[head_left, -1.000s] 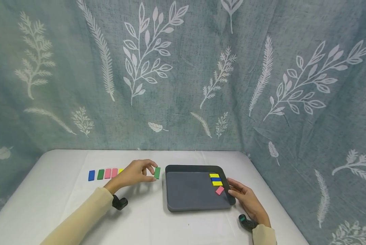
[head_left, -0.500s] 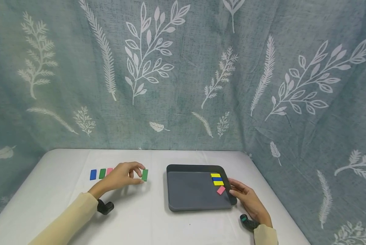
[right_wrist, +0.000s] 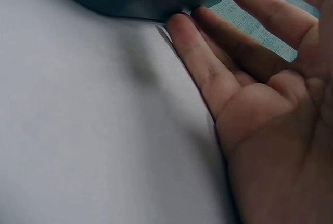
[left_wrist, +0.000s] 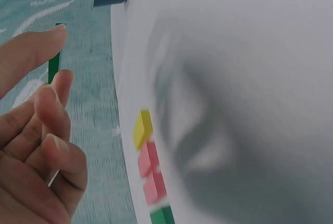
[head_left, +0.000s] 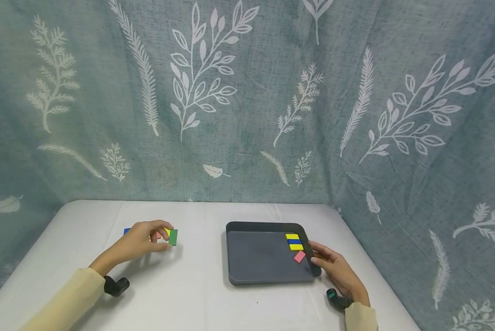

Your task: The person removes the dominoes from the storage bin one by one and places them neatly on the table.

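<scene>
left hand (head_left: 139,238) pinches green block (head_left: 173,237) by its ends; clearing the nearby yellow block (left_wrist: 142,130) seems key. right hand (head_left: 339,272), fingers fairly straight, touches tray (head_left: 264,227).

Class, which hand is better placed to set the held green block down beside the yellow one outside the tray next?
Left, most likely. The left hand pinches the green block near that yellow block; the right hand holds no block and is farther off, touching the tray.
</scene>
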Demonstrator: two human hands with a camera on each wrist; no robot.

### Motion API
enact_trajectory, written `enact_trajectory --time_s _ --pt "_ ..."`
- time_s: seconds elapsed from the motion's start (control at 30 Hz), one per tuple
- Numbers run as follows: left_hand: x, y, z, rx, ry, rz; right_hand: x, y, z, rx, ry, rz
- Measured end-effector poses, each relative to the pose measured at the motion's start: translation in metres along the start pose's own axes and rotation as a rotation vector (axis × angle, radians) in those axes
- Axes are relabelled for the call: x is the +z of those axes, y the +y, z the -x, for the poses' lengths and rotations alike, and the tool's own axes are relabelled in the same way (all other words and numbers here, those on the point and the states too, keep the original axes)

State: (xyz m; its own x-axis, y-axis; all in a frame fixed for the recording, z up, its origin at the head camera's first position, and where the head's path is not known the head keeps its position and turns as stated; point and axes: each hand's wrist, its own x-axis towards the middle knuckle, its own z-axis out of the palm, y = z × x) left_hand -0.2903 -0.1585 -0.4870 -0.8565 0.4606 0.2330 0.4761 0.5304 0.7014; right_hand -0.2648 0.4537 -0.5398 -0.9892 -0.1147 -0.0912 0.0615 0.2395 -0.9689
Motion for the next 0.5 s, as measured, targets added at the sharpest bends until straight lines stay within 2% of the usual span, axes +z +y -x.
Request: enact_trajectory --time_s 0.17,0.37,0.5 --pt "-0.016 -0.008 0.013 -0.019 0.026 -0.022 -0.004 -0.002 -0.001 0.003 -0.026 -0.017" --pt "-0.033 -0.019 0.032 -0.090 0.043 -0.060 -0.005 0.001 -0.003 0.035 -0.029 -0.026" --pt "-0.043 -0.027 0.044 -0.110 0.052 -0.078 -0.003 0.004 -0.004 0.031 -0.029 -0.028"
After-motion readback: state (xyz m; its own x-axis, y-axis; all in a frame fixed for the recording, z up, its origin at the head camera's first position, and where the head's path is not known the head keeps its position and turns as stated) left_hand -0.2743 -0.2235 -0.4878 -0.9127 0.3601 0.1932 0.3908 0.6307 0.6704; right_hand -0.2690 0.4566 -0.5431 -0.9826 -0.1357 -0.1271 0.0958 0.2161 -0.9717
